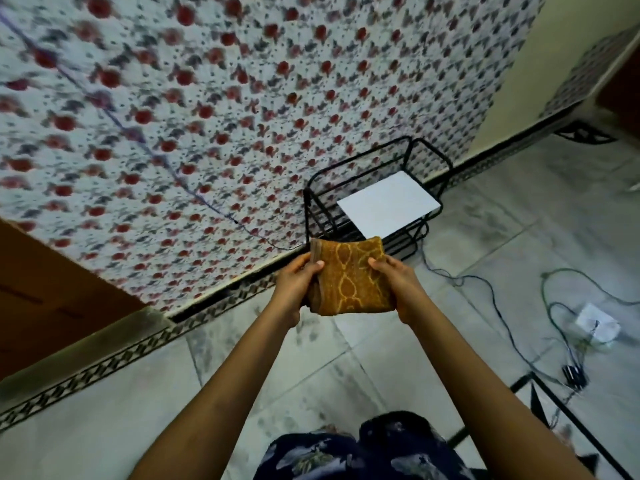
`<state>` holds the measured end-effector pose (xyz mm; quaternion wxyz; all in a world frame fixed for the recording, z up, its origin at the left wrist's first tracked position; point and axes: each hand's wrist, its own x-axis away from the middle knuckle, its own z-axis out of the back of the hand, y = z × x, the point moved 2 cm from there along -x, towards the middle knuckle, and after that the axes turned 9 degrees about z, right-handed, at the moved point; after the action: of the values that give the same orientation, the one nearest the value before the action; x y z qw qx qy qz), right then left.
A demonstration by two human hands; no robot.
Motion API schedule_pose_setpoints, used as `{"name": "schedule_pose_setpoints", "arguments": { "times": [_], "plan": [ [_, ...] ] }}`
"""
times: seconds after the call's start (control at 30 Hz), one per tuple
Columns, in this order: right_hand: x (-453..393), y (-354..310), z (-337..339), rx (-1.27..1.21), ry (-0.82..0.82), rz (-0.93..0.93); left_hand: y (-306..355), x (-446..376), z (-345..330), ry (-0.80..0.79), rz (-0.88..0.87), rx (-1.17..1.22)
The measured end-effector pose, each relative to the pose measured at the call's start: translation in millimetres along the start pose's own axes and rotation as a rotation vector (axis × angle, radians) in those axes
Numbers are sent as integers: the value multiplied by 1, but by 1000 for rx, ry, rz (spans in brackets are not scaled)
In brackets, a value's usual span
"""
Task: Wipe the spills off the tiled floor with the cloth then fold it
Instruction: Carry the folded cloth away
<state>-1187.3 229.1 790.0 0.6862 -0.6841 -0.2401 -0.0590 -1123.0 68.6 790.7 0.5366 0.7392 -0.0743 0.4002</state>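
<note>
A folded mustard-yellow patterned cloth [349, 277] is held up in front of me, above the pale tiled floor [374, 358]. My left hand [296, 287] grips its left edge, thumb on top and fingers curled underneath. My right hand [398, 282] grips its right edge the same way. The cloth looks folded into a thick, roughly square pad. No spill shows plainly on the tiles below.
A black wire rack [372, 199] with a white board [389, 202] on it stands by the flower-patterned wall, just beyond the cloth. Cables [502, 306] and a white adapter [597, 323] lie on the floor at right. A wooden door [45, 292] is at left.
</note>
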Motion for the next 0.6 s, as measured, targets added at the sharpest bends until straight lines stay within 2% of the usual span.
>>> {"name": "schedule_pose_setpoints", "arguments": {
  "times": [0.2,0.47,0.6],
  "plan": [
    [-115,-29,53,-38,7,-46,35,-96,-78,24,27,22],
    [-264,-79,137,82,-93,-132,73,-208,-192,120,134,117],
    [-336,-90,163,124,-92,-147,92,-253,-231,157,163,140]
  ]
}}
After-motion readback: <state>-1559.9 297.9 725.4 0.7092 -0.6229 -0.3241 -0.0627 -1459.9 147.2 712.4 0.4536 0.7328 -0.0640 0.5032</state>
